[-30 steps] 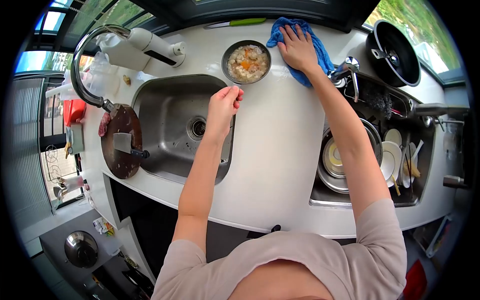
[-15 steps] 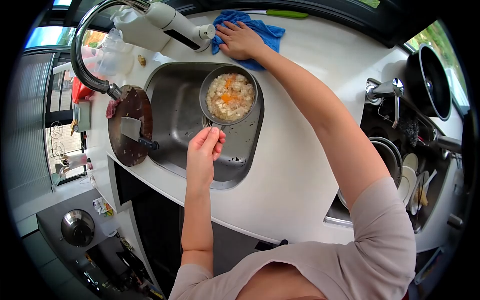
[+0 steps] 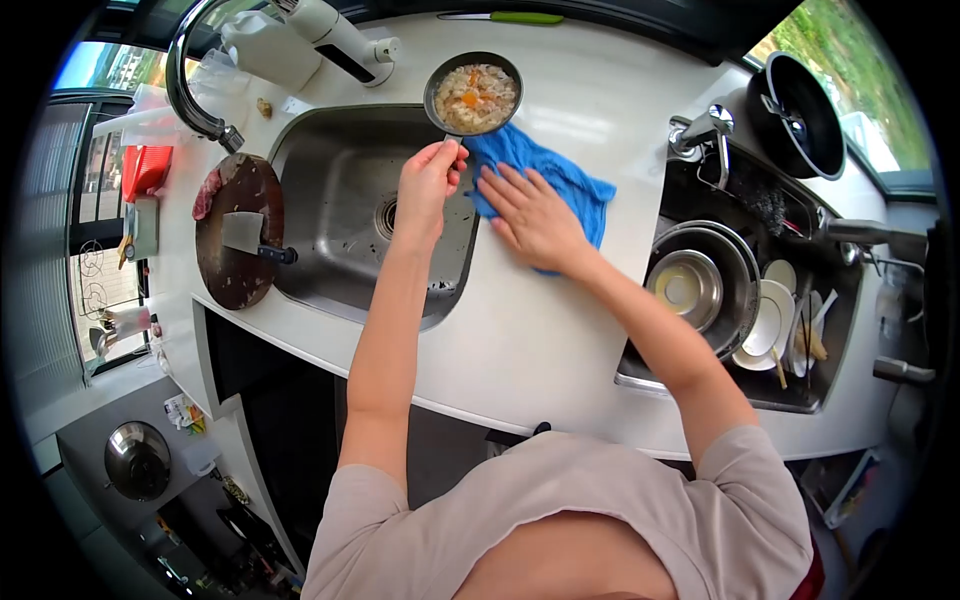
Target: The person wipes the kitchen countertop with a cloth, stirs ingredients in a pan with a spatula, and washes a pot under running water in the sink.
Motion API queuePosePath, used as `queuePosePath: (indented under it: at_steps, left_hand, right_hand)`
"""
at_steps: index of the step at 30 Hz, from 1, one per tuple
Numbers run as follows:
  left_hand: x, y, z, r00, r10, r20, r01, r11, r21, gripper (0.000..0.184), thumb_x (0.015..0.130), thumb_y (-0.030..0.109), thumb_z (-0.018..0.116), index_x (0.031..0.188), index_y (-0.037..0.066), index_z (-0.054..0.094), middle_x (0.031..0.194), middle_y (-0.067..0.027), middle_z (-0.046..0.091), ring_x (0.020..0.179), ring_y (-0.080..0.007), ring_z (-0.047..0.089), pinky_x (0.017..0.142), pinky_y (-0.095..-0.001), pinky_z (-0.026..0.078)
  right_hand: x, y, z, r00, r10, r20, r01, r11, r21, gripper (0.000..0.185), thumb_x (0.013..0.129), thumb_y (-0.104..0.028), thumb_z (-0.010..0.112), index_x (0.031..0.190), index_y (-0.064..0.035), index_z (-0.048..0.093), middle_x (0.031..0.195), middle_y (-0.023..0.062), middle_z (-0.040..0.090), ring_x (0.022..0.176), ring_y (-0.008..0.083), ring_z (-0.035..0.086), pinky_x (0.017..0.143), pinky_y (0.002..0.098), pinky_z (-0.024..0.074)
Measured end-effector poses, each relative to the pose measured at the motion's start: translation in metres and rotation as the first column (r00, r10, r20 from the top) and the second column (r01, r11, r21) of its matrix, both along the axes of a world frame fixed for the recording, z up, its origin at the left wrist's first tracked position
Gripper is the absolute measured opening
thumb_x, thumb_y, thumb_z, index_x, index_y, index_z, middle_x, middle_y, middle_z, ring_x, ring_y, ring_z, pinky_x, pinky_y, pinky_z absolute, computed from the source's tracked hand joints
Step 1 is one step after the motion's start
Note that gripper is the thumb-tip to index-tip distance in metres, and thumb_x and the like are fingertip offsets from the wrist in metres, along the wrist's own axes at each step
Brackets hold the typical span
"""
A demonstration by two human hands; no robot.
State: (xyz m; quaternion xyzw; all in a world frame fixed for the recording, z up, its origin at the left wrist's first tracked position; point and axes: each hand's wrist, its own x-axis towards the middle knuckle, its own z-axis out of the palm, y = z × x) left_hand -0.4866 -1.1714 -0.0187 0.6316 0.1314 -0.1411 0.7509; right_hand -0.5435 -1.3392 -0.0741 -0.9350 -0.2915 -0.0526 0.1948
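Note:
My left hand (image 3: 431,187) is closed around the short handle of a small dark pan (image 3: 473,93) that holds pale chunky food with orange bits. The pan is over the counter at the back corner of the left sink; whether it touches the counter I cannot tell. My right hand (image 3: 533,215) lies flat with spread fingers on a blue cloth (image 3: 572,190), pressed to the white counter just right of the left sink. Part of the cloth reaches up beside the pan.
The left sink (image 3: 330,200) has a round board (image 3: 238,260) with a cleaver (image 3: 243,233) at its left edge. Bowls and plates (image 3: 765,325) fill the right sink. A black pot (image 3: 797,115) stands behind it. A green-handled knife (image 3: 525,18) lies at the back.
My right hand and the cloth have come from the back of the counter towards the front, beside the left sink. The pan has moved from over the sink towards the back.

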Motion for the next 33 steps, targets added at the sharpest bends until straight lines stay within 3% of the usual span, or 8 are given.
queuePosePath:
  at_steps: [6,10,16,23,25,28,30,33]
  left_hand:
    - [0.021,-0.045,-0.024,0.997,-0.073,0.038,0.073,0.997,-0.011,0.022,0.091,0.021,0.055,0.080,0.003,0.063,0.069,0.0017,0.054,0.057,-0.0039,0.044,0.050,-0.0186,0.034]
    - [0.024,-0.070,-0.035,0.998,-0.063,0.029,0.062,0.998,0.033,0.025,0.089,0.022,0.056,0.077,0.002,0.065,0.067,0.0011,0.056,0.059,-0.0055,0.048,0.053,-0.0208,0.038]
    - [0.028,-0.089,-0.062,0.993,-0.103,0.054,0.094,0.983,0.155,0.024,0.087,0.026,0.057,0.080,0.004,0.065,0.071,0.0012,0.058,0.062,-0.0062,0.048,0.057,-0.0217,0.041]
    - [0.008,-0.073,-0.030,0.997,-0.059,0.055,0.047,0.977,0.210,0.031,0.085,0.028,0.060,0.096,0.000,0.063,0.076,-0.0041,0.061,0.069,-0.0110,0.060,0.057,-0.0261,0.046]
    - [-0.008,-0.050,-0.024,0.998,0.023,0.055,-0.031,0.987,0.156,0.035,0.085,0.025,0.062,0.107,-0.001,0.057,0.088,-0.0056,0.059,0.070,-0.0117,0.060,0.053,-0.0257,0.045]
    - [-0.037,0.019,-0.022,0.993,-0.103,0.066,0.101,0.994,0.029,0.032,0.087,0.024,0.060,0.109,0.000,0.056,0.093,-0.0046,0.059,0.073,-0.0109,0.060,0.053,-0.0254,0.045]
    - [-0.064,0.078,-0.011,0.998,-0.042,0.040,0.041,0.999,0.018,0.025,0.088,0.022,0.058,0.103,0.002,0.060,0.090,-0.0023,0.061,0.074,-0.0094,0.059,0.053,-0.0233,0.043]
    - [-0.099,0.176,-0.003,0.999,-0.012,0.051,0.009,0.999,0.044,0.026,0.089,0.025,0.059,0.104,0.004,0.061,0.090,-0.0013,0.061,0.074,-0.0074,0.058,0.054,-0.0209,0.042]
  right_hand:
    - [-0.143,0.020,0.017,0.972,0.012,-0.235,-0.011,1.000,0.003,0.054,0.091,-0.028,0.045,0.140,-0.0064,0.035,0.148,0.0076,0.030,0.137,0.0234,0.026,0.111,0.0426,0.0195]
    - [-0.204,0.036,0.017,0.925,0.243,-0.293,-0.245,0.969,0.030,0.054,0.090,-0.028,0.048,0.140,-0.0091,0.036,0.148,0.0043,0.031,0.136,0.0208,0.028,0.111,0.0405,0.0205]
    - [-0.198,0.045,0.015,0.866,0.381,-0.323,-0.383,0.922,0.060,0.047,0.092,-0.023,0.045,0.137,-0.0089,0.040,0.145,0.0030,0.036,0.135,0.0204,0.031,0.111,0.0396,0.0223]
    - [-0.176,0.110,0.007,0.761,0.551,-0.342,-0.573,0.819,0.046,0.040,0.092,-0.024,0.044,0.128,-0.0070,0.048,0.132,0.0085,0.049,0.126,0.0241,0.042,0.108,0.0416,0.0278]
    - [-0.171,0.141,-0.005,0.751,0.556,-0.356,-0.546,0.826,0.140,0.039,0.092,-0.023,0.044,0.127,-0.0062,0.049,0.131,0.0103,0.050,0.125,0.0264,0.042,0.108,0.0416,0.0275]
    - [-0.161,0.190,-0.012,0.751,0.557,-0.356,-0.509,0.831,0.226,0.042,0.092,-0.023,0.044,0.130,-0.0060,0.045,0.136,0.0117,0.045,0.128,0.0285,0.039,0.109,0.0410,0.0265]
    - [-0.150,0.233,-0.016,0.755,0.560,-0.340,-0.494,0.828,0.268,0.046,0.092,-0.022,0.043,0.134,-0.0062,0.042,0.140,0.0121,0.041,0.131,0.0294,0.036,0.110,0.0403,0.0257]
    - [-0.124,0.311,-0.018,0.733,0.650,-0.200,-0.627,0.760,0.173,0.050,0.090,-0.022,0.043,0.138,-0.0073,0.038,0.145,0.0092,0.036,0.135,0.0270,0.031,0.111,0.0438,0.0227]
